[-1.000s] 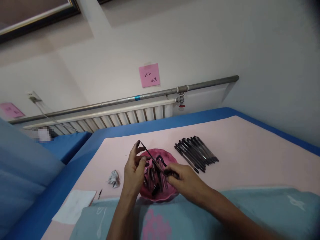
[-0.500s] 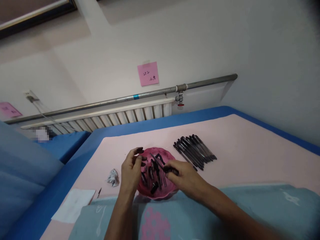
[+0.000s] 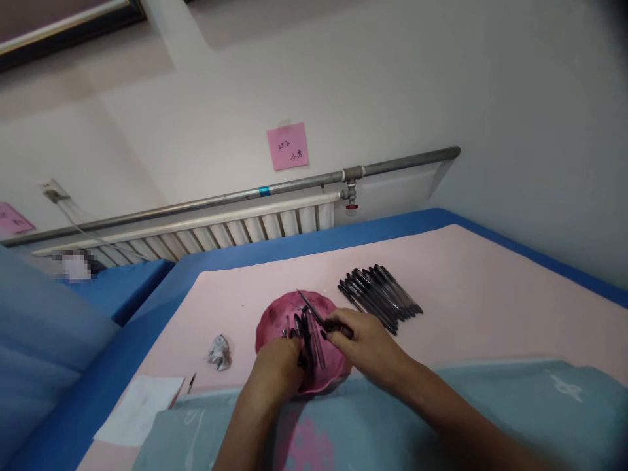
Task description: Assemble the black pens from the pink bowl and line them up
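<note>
A pink scalloped bowl (image 3: 267,320) holds loose pen parts (image 3: 314,340): clear barrels, black caps and dark slim pieces. My left hand (image 3: 279,366) reaches down into the bowl's near left side, among these parts. Its fingers are mostly hidden behind the back of the hand, so their grip does not show. At the bowl's right rim, my right hand (image 3: 360,337) is closed on a slim dark pen (image 3: 309,304), its pointed end slanting up and left over the bowl. Beyond that hand lies a row of assembled black pens (image 3: 380,294) with caps.
A crumpled tissue (image 3: 219,352) lies left of the bowl. Farther left are a white paper sheet (image 3: 140,409) and a small dark pen-like piece (image 3: 191,383). Blue-green fabric (image 3: 490,405) covers the near edge. A radiator (image 3: 245,229) and pipe run along the wall.
My left hand has moved from above the bowl's left rim down into the pen parts. My right hand stays nearly in place, still holding the slim pen.
</note>
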Demonstrator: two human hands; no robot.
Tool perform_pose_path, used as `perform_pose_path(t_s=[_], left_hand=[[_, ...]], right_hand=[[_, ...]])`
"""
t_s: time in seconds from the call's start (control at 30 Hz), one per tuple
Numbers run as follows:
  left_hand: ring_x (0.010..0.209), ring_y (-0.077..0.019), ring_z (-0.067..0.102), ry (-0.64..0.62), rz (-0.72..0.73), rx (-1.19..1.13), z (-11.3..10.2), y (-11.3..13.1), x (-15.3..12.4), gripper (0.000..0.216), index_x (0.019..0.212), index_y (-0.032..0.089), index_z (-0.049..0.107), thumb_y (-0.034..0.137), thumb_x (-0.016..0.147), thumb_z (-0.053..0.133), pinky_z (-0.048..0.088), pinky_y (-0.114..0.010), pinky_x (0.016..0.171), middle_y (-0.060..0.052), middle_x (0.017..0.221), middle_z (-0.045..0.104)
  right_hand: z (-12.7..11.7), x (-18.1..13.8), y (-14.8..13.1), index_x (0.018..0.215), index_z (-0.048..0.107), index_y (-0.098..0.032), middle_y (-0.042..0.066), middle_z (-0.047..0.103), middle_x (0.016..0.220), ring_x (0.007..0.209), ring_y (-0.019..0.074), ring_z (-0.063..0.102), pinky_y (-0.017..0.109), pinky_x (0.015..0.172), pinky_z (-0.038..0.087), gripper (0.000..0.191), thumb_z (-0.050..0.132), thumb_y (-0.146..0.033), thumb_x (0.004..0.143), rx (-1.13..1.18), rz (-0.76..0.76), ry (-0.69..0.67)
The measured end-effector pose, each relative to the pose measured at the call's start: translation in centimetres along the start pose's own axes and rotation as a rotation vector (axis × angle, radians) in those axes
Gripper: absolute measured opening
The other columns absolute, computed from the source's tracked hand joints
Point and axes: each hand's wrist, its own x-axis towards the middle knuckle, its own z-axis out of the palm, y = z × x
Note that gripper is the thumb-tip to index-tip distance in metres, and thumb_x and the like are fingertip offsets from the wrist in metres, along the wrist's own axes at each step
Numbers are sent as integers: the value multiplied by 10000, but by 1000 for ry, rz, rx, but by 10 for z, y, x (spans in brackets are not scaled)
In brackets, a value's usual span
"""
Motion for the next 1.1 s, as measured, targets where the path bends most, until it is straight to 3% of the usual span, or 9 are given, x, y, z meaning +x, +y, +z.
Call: perform_pose_path(t_s=[0.1, 0.23, 0.4, 0.83, 1.1], left_hand=[[459, -119, 458, -18, 5, -75, -13, 1, 5, 159, 553, 197, 639, 62, 492, 583, 326, -231, 490, -8, 505, 588], [569, -112, 566, 105, -133, -603, -33, 8, 10, 183, 792, 157, 664, 217, 620, 636, 437, -224, 562, -14, 641, 650], [638, -131, 642, 272, -283, -1049, -41, 10, 12, 239, 810, 134, 618, 138, 581, 687, 508, -224, 578, -41, 712, 686], [601, -118, 626, 142, -215, -974, -34, 18, 7, 273, 784, 122, 637, 202, 542, 736, 501, -212, 553, -22, 654, 667], [550, -90, 585, 11, -187, -962, -19, 21, 7, 215, 710, 110, 623, 199, 548, 732, 471, -213, 578, -2, 620, 639]], right_hand=[[-1, 0, -1, 746, 599, -184, -18, 574, 681, 631, 114, 497, 228, 574, 350, 162, 446, -134, 729, 7, -11, -12], [-2, -2, -6, 734, 585, -191, -21, 568, 694, 642, 114, 497, 226, 580, 349, 186, 429, -95, 704, 36, -53, -83], [2, -6, -10, 780, 614, -202, -17, 566, 679, 636, 126, 495, 236, 569, 345, 242, 435, -83, 670, 2, -80, -164], [5, -6, -7, 770, 601, -215, -11, 575, 693, 648, 139, 499, 252, 579, 359, 225, 437, -92, 678, -18, -97, -164], [6, -7, -11, 753, 606, -200, -3, 587, 695, 664, 138, 513, 254, 590, 366, 223, 431, -81, 685, 49, -67, -151]])
